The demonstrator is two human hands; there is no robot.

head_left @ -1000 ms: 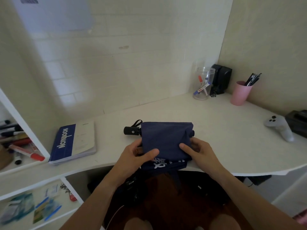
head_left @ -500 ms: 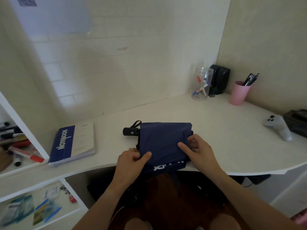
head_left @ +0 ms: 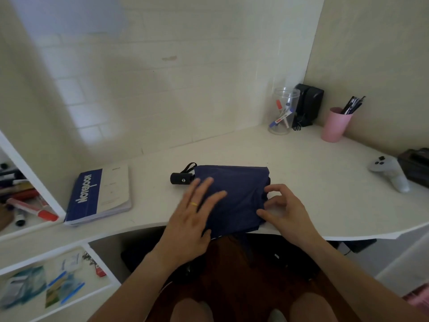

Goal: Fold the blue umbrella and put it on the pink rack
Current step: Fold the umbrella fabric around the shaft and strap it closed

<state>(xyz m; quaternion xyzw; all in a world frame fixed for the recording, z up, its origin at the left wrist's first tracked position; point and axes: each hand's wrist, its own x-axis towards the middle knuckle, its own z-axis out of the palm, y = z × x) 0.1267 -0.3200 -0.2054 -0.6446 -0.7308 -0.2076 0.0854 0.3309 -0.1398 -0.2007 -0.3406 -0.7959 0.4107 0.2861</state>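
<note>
White desk, left hand flat on umbrella

The surface is bare from the umbrella back to the far wall, and in a broad stretch to its right as far as the controller. The far right corner is crowded: jar, black box and pink cup stand close together. A dark box sits just beside the controller at the right edge. To the left, a narrow bare strip separates the umbrella's handle from the notebook; beyond that a shelf wall closes the side.
</note>
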